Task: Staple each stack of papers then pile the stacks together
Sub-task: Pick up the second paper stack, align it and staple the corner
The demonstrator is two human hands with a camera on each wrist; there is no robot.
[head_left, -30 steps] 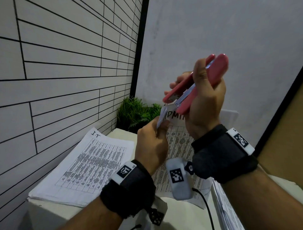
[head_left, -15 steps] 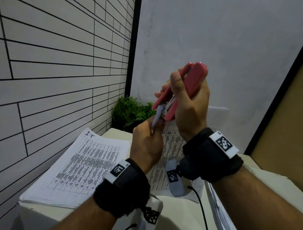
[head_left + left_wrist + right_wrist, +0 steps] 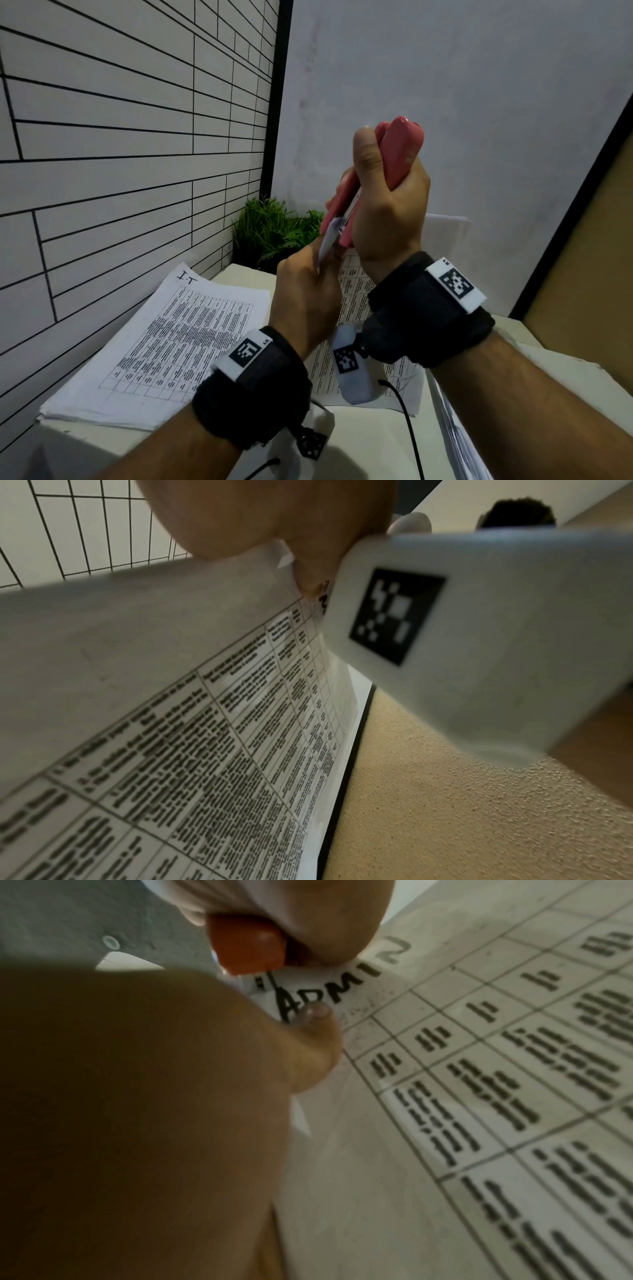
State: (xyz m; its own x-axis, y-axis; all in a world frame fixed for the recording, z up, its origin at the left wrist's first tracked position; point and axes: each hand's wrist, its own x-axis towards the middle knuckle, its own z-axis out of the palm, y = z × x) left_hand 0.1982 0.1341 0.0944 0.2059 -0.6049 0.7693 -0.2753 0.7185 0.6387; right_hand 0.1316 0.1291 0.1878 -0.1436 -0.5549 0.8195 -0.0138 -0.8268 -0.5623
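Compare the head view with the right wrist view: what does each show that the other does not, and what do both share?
Only the head view shows the I-T stack lying on the table, the plant, and the right hand gripping the whole pink stapler. Only the right wrist view shows ADMIN written at the corner of the held stack. Both show the left hand pinching that corner at the stapler's mouth.

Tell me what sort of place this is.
Probably an office corner: printed table sheets marked "I.T" lie on a white desk, a pink stapler is in use, and a small green plant sits behind.
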